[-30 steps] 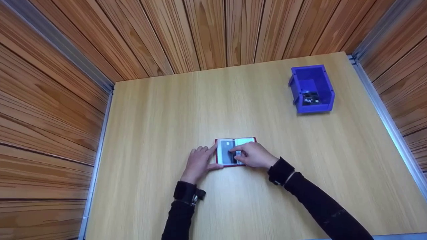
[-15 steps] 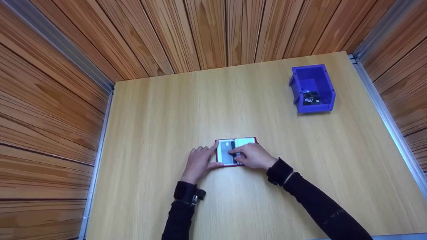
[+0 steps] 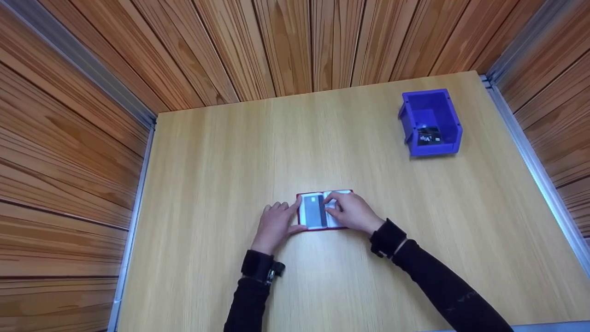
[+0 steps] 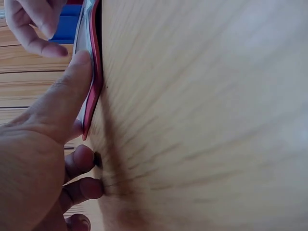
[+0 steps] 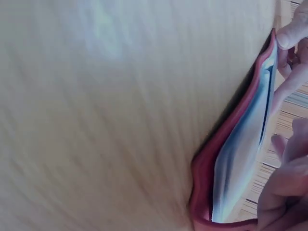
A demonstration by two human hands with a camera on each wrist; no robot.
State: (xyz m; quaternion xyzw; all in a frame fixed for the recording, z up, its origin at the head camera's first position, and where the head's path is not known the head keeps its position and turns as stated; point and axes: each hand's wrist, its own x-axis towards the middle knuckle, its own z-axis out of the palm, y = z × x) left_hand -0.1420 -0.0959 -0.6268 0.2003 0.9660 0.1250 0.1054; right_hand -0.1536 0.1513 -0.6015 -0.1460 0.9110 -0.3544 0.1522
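A red card holder [image 3: 298, 220] lies opened flat on the table, with whitish translucent sleeves inside. In its left sleeve shows a grey card [image 3: 313, 213] with a small chip mark and a darker strip along its right side. My left hand [image 3: 273, 226] rests at the holder's left edge, index finger at the upper corner and thumb at the lower one. In the left wrist view its thumb [image 4: 72, 84] presses on the rim. My right hand [image 3: 354, 213] hovers over the right half, fingers bent, thumb and index apart near the card's strip. Nothing shows between them.
A blue-purple open bin [image 3: 431, 122] stands at the far right of the wooden table [image 3: 221, 166], with a black card [image 3: 428, 135] marked "Vip" inside. Wood-panelled walls [image 3: 295, 46] and metal rails [image 3: 530, 152] border the table.
The right index finger has drawn back rightward off the card and bent toward the thumb, uncovering the card's strip. The left hand and the holder stay nearly where they were.
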